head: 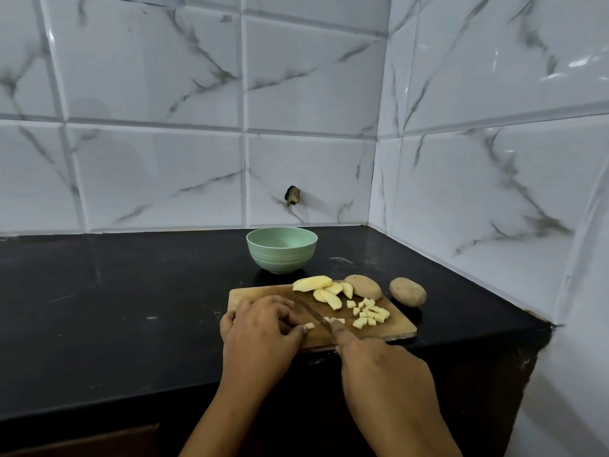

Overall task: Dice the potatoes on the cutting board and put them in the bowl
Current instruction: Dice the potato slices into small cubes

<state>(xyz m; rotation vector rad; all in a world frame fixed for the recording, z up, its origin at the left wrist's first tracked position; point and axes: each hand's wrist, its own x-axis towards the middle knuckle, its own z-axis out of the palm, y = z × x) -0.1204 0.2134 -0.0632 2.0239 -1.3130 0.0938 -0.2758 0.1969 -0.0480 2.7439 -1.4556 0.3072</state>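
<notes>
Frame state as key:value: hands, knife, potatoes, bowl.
left hand: holds potato piece on cutting board
right hand: grips knife, blade beside the piece
diced cubes: piled on board's right side
wedges: uncut, board's far edge
whole potato: board's far right corner
second whole potato: on counter
bowl: behind board, no potato visible inside

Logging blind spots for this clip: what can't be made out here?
- Handle of the knife: head view, covered by the right hand gripping it.
- Most of the potato piece being cut: head view, under the left hand.
- Bottom of the green bowl: head view, hidden by its near wall; contents unknown.
- Dark mark on the wall tile: head view, too small to identify.
</notes>
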